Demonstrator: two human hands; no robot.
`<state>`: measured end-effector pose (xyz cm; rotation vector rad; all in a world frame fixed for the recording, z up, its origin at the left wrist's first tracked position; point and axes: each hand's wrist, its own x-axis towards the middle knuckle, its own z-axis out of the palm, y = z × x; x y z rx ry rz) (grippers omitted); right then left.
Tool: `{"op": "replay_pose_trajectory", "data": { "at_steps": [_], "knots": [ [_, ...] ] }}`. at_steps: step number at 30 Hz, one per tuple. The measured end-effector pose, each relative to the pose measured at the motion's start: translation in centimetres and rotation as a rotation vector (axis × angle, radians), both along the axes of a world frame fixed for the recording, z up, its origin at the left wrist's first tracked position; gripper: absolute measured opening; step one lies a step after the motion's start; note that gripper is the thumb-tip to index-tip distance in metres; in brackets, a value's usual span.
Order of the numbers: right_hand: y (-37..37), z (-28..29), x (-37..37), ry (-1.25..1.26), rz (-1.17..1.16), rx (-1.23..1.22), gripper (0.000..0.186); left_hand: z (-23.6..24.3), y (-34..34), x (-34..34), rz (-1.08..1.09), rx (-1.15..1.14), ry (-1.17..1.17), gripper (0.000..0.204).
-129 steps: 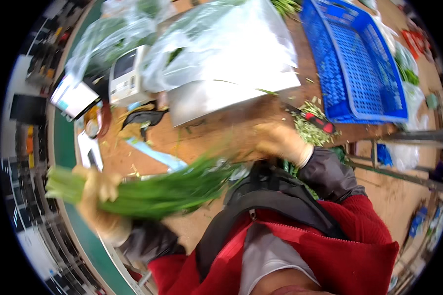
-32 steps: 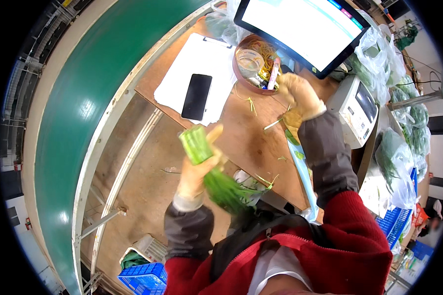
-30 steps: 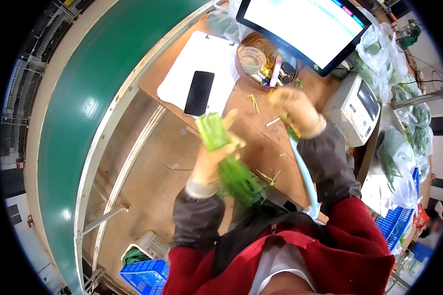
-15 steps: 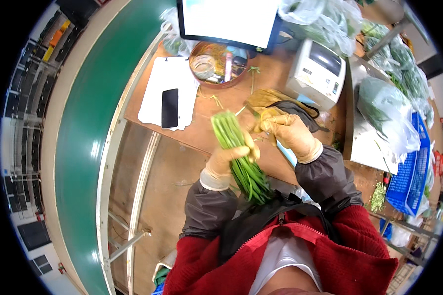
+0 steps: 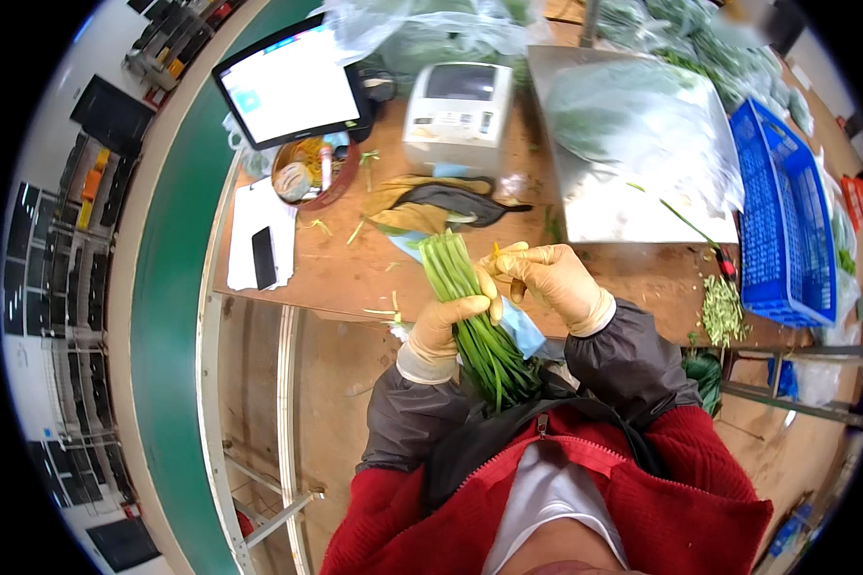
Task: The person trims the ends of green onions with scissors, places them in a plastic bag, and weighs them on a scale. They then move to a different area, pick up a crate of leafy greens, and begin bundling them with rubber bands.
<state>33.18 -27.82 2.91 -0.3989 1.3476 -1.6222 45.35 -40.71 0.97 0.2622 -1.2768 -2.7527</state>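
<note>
My gloved left hand [image 5: 460,312] is closed round a bunch of long green leafy stalks [image 5: 489,359], cut pale ends upward, darker leaves hanging toward my body. Just right of those ends, my gloved right hand [image 5: 547,278] pinches a small yellow band [image 5: 497,251] between thumb and forefinger. Behind my hands on the wooden table [image 5: 336,283] lie a light blue strip [image 5: 520,326] and yellow and dark cloth items [image 5: 431,199]. A round bowl [image 5: 340,192] holding bands and tape stands farther back, left of these.
A screen [image 5: 288,81] and label printer [image 5: 455,115] stand at the back. A clipboard [image 5: 249,211] carries a phone [image 5: 263,257]. Right are bagged greens [image 5: 623,115] on a steel plate, chopped stems [image 5: 724,311] and a blue crate [image 5: 786,220]. A green conveyor [image 5: 168,364] runs along the left.
The bunch has swung from horizontal to upright in my left hand. My right hand has come away from near the bowl to beside the stalk ends. The view has turned back rightward since a second ago.
</note>
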Motion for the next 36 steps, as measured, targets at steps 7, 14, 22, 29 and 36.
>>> {"op": "replay_pose_trajectory", "data": {
  "at_steps": [7,14,22,29,36],
  "knots": [
    [11.6,-3.2,-2.8,-0.038,-0.158,-0.104,0.025,-1.5,9.7,-3.7,-0.239,0.127,0.092,0.022],
    [17.6,-1.4,-9.5,-0.217,0.146,-0.547,0.046,0.8,13.1,-6.1,-0.322,-0.802,-0.257,0.058],
    [23.1,-7.4,-8.0,-0.261,-0.126,-0.713,0.032,0.4,11.2,-6.8,0.37,-0.362,-0.279,0.024],
    [9.6,-3.8,-7.5,0.477,-0.643,-0.203,0.058,3.7,13.1,-5.3,0.433,-0.388,-0.053,0.041],
    [9.0,4.0,-6.6,0.65,0.313,-0.37,0.08,4.0,7.5,-5.7,-0.428,-0.896,-0.331,0.031]
  ]
}}
